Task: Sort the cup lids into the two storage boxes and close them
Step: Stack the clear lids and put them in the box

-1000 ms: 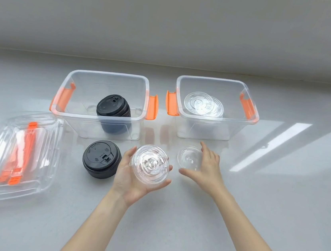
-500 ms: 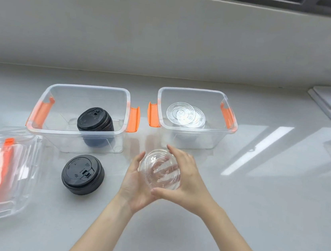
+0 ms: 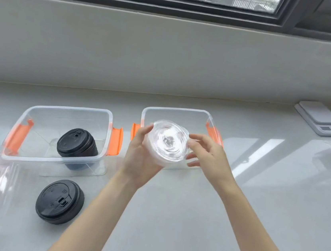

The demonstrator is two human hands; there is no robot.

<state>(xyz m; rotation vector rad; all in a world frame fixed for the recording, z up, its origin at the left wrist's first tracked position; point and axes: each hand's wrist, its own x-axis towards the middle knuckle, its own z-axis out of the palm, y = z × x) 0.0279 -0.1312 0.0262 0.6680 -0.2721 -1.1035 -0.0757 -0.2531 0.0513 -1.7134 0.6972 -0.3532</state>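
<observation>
A: Clear plastic cup lids (image 3: 167,142), stacked, sit in the left hand (image 3: 142,156), thumb and fingers curled round the rim, raised over the right storage box (image 3: 183,112) at twelve o'clock.

B: Facing which way?

A: The flat face tilts toward the camera; round, so no long axis. The right hand (image 3: 208,157), fingers spread, touches the stack's three o'clock edge.

B: And the black lids?

A: One stack (image 3: 77,143) is inside the left box (image 3: 58,110) at ten o'clock; another (image 3: 59,201) lies on the counter (image 3: 255,199) at eight.
</observation>
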